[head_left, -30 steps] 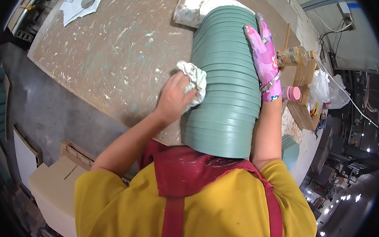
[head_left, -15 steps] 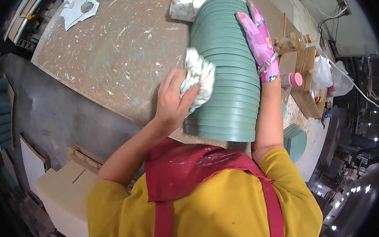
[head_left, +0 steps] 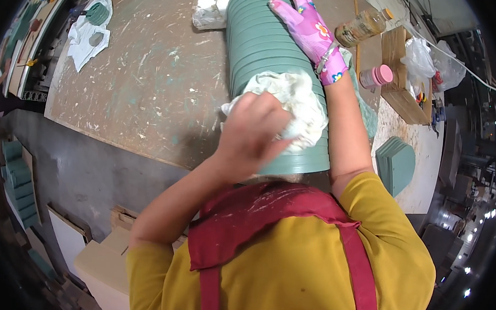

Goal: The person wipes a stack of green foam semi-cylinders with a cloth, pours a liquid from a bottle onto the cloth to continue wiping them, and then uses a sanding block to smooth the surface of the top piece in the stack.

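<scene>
Surface: scuffed brown worktable (head_left: 149, 92), green round discs stacked sideways (head_left: 266, 48).
Left hand (head_left: 255, 132): clenched on white rag (head_left: 296, 101), now moved atop stack's near end.
Right hand (head_left: 309, 31): pink-gloved, spread flat farther along, steadying it.

Worn, paint-flecked wooden worktable (head_left: 144, 92). White crumpled sheet carrying round green pieces (head_left: 91, 29), far left part of tabletop. Clear plastic bottle of amber liquid with orange cap (head_left: 361, 26), lying tilted near far right edge. Pink-lidded small round jar (head_left: 376, 76) just beside open wooden box (head_left: 402, 88). Clear plastic bags (head_left: 421, 57) resting on box. Short stack of green rounded-corner panels (head_left: 396, 164), right end of table. More green panels stacked on floor (head_left: 19, 183), left. Pale cardboard boxes (head_left: 99, 259) below table edge.
</scene>
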`<state>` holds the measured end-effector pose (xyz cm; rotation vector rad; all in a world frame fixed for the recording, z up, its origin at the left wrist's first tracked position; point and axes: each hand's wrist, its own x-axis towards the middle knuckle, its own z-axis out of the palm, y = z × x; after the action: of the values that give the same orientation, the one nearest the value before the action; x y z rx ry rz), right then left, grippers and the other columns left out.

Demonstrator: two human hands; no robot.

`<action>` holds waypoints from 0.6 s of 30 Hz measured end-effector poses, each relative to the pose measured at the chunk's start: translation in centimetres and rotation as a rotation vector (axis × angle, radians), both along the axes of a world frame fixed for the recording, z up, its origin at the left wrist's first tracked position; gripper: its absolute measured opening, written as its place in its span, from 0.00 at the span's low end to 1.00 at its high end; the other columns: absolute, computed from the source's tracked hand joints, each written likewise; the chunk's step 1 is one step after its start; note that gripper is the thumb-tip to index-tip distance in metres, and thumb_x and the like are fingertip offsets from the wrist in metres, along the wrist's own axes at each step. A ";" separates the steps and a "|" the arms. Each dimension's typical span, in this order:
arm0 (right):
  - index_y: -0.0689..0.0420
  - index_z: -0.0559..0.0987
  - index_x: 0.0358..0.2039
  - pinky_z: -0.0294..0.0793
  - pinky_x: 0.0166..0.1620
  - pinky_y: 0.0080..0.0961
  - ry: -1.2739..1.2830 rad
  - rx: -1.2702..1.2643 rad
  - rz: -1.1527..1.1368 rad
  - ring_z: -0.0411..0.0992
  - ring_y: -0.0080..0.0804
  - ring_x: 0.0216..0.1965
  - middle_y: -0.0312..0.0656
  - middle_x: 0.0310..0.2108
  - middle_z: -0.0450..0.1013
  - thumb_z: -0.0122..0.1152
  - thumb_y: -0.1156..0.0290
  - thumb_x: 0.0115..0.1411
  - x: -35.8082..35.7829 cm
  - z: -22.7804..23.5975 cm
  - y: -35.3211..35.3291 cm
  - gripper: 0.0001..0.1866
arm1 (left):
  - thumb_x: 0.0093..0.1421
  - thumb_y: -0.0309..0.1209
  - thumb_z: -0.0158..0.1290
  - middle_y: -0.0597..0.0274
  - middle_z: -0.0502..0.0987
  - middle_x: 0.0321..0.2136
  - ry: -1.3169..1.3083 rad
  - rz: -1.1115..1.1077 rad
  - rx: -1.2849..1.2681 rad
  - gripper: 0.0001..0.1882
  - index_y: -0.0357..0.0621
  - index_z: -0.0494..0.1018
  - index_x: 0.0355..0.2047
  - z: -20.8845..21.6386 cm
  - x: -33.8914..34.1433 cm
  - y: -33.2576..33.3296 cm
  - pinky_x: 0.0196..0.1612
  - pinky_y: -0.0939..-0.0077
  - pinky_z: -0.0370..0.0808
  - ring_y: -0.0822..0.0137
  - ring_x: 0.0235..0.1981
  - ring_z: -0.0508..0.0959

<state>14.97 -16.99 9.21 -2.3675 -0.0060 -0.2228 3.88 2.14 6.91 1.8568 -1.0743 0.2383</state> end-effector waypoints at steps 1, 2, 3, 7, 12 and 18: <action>0.65 0.56 0.62 0.44 0.67 0.33 -0.003 -0.010 -0.002 0.47 0.48 0.66 0.58 0.64 0.51 0.49 0.47 0.60 0.0 -0.1 0.1 0.40 | 0.53 0.32 0.55 0.50 0.68 0.31 -0.020 0.051 -0.014 0.12 0.40 0.68 0.34 -0.9 0.4 -0.1 0.36 0.57 0.66 0.47 0.33 0.68; 0.65 0.56 0.62 0.44 0.67 0.33 -0.006 -0.020 -0.003 0.46 0.48 0.66 0.58 0.64 0.51 0.49 0.48 0.60 0.0 0.0 0.2 0.40 | 0.53 0.32 0.55 0.50 0.68 0.31 -0.026 0.046 -0.010 0.12 0.40 0.68 0.34 -1.9 0.0 0.4 0.36 0.57 0.66 0.47 0.33 0.68; 0.65 0.56 0.62 0.44 0.67 0.34 0.005 -0.020 -0.030 0.46 0.49 0.66 0.58 0.64 0.50 0.50 0.48 0.59 -0.2 0.0 0.5 0.40 | 0.53 0.32 0.54 0.50 0.68 0.31 0.034 0.151 -0.005 0.12 0.39 0.67 0.34 -3.3 -0.6 1.4 0.35 0.57 0.66 0.47 0.33 0.68; 0.63 0.60 0.61 0.52 0.64 0.34 -0.127 0.007 -0.035 0.53 0.49 0.64 0.59 0.61 0.55 0.53 0.46 0.57 0.9 -1.5 -0.3 0.40 | 0.54 0.31 0.53 0.48 0.68 0.30 0.116 0.352 0.025 0.10 0.37 0.69 0.32 -4.7 -0.1 2.9 0.34 0.58 0.66 0.48 0.30 0.69; 0.64 0.58 0.61 0.48 0.65 0.34 -0.136 -0.036 -0.005 0.50 0.49 0.65 0.59 0.63 0.52 0.51 0.46 0.58 1.4 -2.5 -0.6 0.40 | 0.52 0.30 0.55 0.51 0.69 0.31 -0.075 0.113 0.072 0.09 0.38 0.70 0.30 1.4 -0.2 -1.8 0.39 0.60 0.67 0.50 0.33 0.69; 0.61 0.57 0.63 0.50 0.65 0.35 -0.132 0.024 0.035 0.49 0.50 0.66 0.59 0.63 0.51 0.52 0.44 0.56 1.6 -1.3 0.0 0.42 | 0.59 0.35 0.52 0.48 0.71 0.34 0.297 0.515 -0.014 0.13 0.37 0.70 0.36 -7.5 -1.5 3.5 0.42 0.61 0.68 0.49 0.37 0.71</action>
<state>16.55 -17.01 7.86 -2.3233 -0.1068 -0.3598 2.40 5.66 -0.60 2.0532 -0.3808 0.2543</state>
